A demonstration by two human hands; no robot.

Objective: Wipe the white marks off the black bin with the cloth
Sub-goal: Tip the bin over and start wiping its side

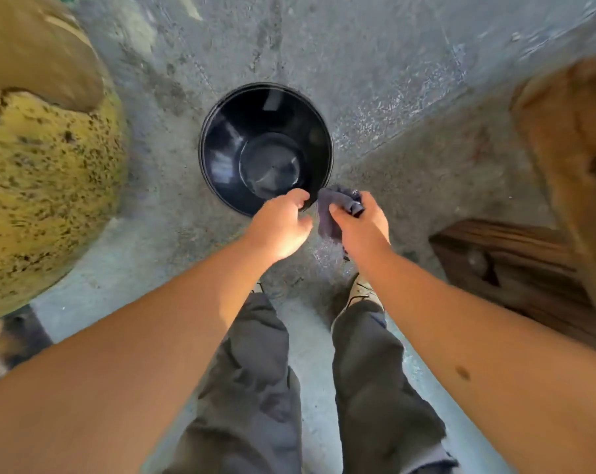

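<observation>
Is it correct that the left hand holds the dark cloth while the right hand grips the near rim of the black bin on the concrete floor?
Not quite: the hands are swapped. In the head view, the right hand holds the dark cloth, and the left hand has its fingers on the near rim of the black bin. The bin does stand on the concrete floor.

Your left hand (279,224) hides the bin (255,145) rim's near edge; your right fingers (337,211) cover part of the cloth (331,213); any white marks are unreadable.
</observation>
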